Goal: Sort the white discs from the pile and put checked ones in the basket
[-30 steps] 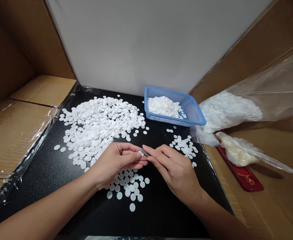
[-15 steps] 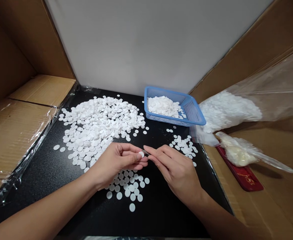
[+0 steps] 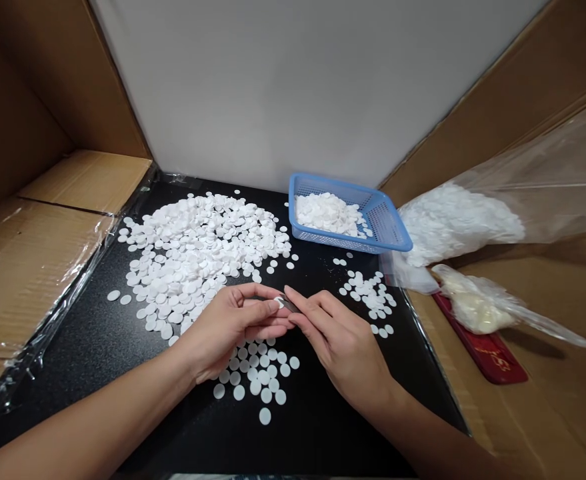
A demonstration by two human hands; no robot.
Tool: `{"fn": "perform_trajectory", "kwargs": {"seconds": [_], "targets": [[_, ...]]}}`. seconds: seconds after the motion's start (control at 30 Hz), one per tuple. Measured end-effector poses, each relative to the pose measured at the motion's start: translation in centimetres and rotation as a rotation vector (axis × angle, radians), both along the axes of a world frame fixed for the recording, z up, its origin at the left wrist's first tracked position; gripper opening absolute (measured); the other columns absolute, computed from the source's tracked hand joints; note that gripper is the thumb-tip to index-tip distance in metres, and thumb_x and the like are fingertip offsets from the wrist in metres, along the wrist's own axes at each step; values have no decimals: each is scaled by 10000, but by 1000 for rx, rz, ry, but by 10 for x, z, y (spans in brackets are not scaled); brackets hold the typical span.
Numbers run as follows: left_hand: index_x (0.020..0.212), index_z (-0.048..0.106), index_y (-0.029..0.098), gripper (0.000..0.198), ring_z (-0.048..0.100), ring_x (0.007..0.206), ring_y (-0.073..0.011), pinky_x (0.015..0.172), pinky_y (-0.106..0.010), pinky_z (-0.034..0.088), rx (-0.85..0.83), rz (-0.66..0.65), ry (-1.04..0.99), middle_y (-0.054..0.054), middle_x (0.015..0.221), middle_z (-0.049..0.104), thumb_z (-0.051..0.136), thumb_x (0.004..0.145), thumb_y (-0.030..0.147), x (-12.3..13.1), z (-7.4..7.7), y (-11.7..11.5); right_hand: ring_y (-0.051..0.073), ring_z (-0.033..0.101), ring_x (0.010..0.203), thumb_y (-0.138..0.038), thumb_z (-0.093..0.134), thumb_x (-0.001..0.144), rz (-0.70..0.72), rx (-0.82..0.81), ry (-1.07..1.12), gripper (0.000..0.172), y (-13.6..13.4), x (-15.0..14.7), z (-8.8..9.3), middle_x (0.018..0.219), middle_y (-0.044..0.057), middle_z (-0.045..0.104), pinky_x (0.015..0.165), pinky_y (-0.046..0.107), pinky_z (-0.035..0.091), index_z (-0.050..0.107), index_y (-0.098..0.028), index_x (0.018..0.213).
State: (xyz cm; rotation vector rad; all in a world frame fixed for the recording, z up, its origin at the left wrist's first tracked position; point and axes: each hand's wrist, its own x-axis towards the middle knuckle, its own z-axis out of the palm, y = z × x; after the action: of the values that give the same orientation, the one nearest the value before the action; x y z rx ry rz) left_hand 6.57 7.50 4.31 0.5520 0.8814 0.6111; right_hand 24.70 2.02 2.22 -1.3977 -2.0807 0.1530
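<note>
My left hand (image 3: 227, 330) is closed in a pinch on a small white disc (image 3: 278, 303) held just above the black table (image 3: 317, 413). My right hand (image 3: 337, 343) meets it from the right, fingers closed on a thin grey tool (image 3: 289, 305) whose tip touches the disc. A large heap of white discs (image 3: 197, 250) lies behind my left hand. A smaller scatter of discs (image 3: 257, 373) lies under my hands, and another small group of discs (image 3: 367, 293) sits to the right.
A blue plastic basket (image 3: 390, 230) with white discs in it stands at the back right. Clear plastic bags (image 3: 473, 220) of white pieces and a red flat object (image 3: 493, 357) lie on cardboard at the right. Cardboard walls flank both sides.
Both hands shifted slightly up and back; the disc turned a little between my left fingers while the tool stayed against it.
</note>
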Motion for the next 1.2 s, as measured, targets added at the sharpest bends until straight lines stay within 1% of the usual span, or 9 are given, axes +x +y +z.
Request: {"fn": "perform_trajectory", "kwargs": {"seconds": [0.13, 0.27, 0.47, 0.6, 0.77, 0.9, 0.97, 1.2], "targets": [[875, 682, 113, 191, 737, 709, -121, 792, -230, 600, 18, -29, -2, -85, 789, 773, 825, 777, 191, 0, -1, -1, 130, 617, 709, -229, 442, 1046, 0, 2, -12, 369, 0, 0, 0, 796, 43, 622, 633, 225, 549, 607, -183, 1373], [865, 669, 116, 176, 731, 704, -112, 785, -222, 598, 23, -40, 23, -85, 789, 768, 811, 793, 191, 1, -1, -1, 125, 606, 701, -245, 429, 1054, 1, 0, -18, 364, -1, 0, 0, 786, 43, 616, 633, 217, 540, 620, -170, 1355], [837, 675, 116, 218, 729, 723, -116, 791, -221, 594, 27, -50, -1, -78, 790, 764, 846, 755, 223, 1, -1, -2, 123, 589, 682, -228, 436, 1050, 1, 19, -17, 355, -1, -1, 0, 772, 42, 609, 611, 216, 528, 638, -140, 1328], [835, 683, 118, 241, 730, 732, -121, 797, -227, 587, 32, -58, -6, -83, 806, 768, 861, 736, 248, 0, -2, -2, 119, 588, 678, -229, 445, 1048, -4, 17, -18, 353, -1, -1, 1, 770, 36, 616, 606, 215, 524, 633, -180, 1344], [836, 705, 114, 220, 727, 752, -120, 810, -231, 577, 56, -81, 11, -90, 836, 772, 844, 757, 263, -1, -2, -1, 125, 585, 671, -219, 455, 1042, 2, 35, -30, 349, -1, 0, 3, 758, 38, 608, 597, 225, 521, 646, -155, 1327], [829, 726, 110, 216, 731, 754, -131, 807, -244, 574, 68, -104, 11, -83, 815, 772, 847, 753, 272, -3, -2, 1, 124, 591, 683, -210, 455, 1040, 8, 23, -29, 359, -1, 2, 3, 774, 34, 616, 609, 224, 521, 628, -202, 1354], [817, 733, 110, 219, 735, 752, -138, 797, -248, 575, 67, -113, 6, -81, 803, 773, 856, 741, 275, -3, -1, 2, 122, 585, 681, -211, 454, 1041, 15, 17, -27, 359, -2, 3, 4, 773, 32, 615, 605, 219, 517, 626, -205, 1357], [819, 752, 115, 256, 750, 776, -149, 774, -231, 584, 80, -138, 4, -93, 824, 789, 881, 700, 301, -5, 1, 4, 122, 575, 676, -194, 453, 1040, 37, 20, -40, 347, -2, 7, 2, 772, 38, 617, 600, 224, 514, 642, -158, 1328]]}}
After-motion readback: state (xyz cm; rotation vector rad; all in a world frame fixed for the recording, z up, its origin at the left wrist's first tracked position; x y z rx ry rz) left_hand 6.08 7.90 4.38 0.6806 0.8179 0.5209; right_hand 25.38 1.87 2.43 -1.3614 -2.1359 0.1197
